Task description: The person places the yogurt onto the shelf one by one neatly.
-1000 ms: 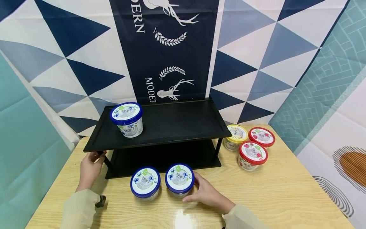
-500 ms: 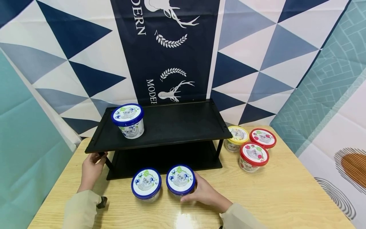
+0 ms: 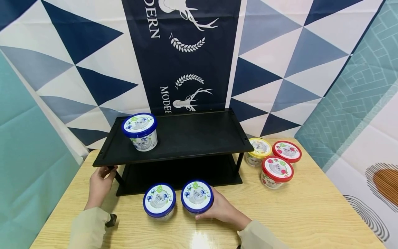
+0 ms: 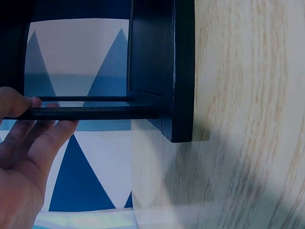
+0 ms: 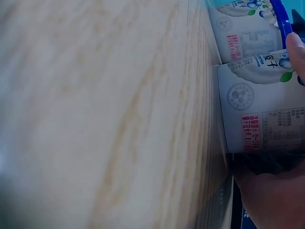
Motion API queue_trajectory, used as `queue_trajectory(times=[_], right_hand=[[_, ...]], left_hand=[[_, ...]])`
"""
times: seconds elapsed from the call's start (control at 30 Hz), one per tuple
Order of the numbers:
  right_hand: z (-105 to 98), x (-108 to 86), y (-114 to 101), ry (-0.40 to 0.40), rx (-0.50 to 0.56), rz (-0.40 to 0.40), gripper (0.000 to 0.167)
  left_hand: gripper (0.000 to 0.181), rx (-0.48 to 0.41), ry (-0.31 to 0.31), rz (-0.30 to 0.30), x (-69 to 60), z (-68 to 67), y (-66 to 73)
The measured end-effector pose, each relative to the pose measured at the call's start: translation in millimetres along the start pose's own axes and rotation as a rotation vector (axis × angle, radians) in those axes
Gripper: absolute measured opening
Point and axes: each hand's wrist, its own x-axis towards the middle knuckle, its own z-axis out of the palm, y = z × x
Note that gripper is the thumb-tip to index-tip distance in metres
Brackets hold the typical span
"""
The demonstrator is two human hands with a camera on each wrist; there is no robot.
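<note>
Right hand (image 3: 220, 206) has edged its thumb (image 3: 203, 215) inward, now gripping a blue-lidded tub (image 3: 197, 196) on table (image 3: 311, 214) just before black rack (image 3: 192, 133); left hand (image 3: 100, 183) pinches rack's front left post (image 4: 100, 113).

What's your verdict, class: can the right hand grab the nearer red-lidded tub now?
Probably not yet: the right hand is busy gripping a blue-lidded tub. Otherwise, only bare tabletop seems to separate it from that red-lidded tub.

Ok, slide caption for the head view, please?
Left grip on the leg of a black rack, right grip on a blue-lidded tub; matching tub on the top shelf.
</note>
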Motion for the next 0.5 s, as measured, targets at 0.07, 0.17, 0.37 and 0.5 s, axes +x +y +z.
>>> queue_trajectory(times=[0.07, 0.17, 0.37, 0.5], right_hand=[[0.1, 0.4, 0.3, 0.002, -0.001, -0.001, 0.104], [0.2, 0.7, 0.8, 0.006, 0.003, 0.004, 0.104], [0.8, 0.1, 1.0, 0.003, 0.030, 0.024, 0.105], [1.1, -0.1, -0.5, 0.000, 0.051, 0.033, 0.104]], left_hand=[[0.024, -0.002, 0.001, 0.008, -0.1, -0.5, 0.5], [0.024, -0.006, -0.005, 0.012, 0.0, -1.0, 0.9], [0.025, 0.000, -0.018, -0.009, -0.1, -1.0, 0.4], [0.026, -0.004, -0.017, -0.014, -0.5, -0.9, 0.9]])
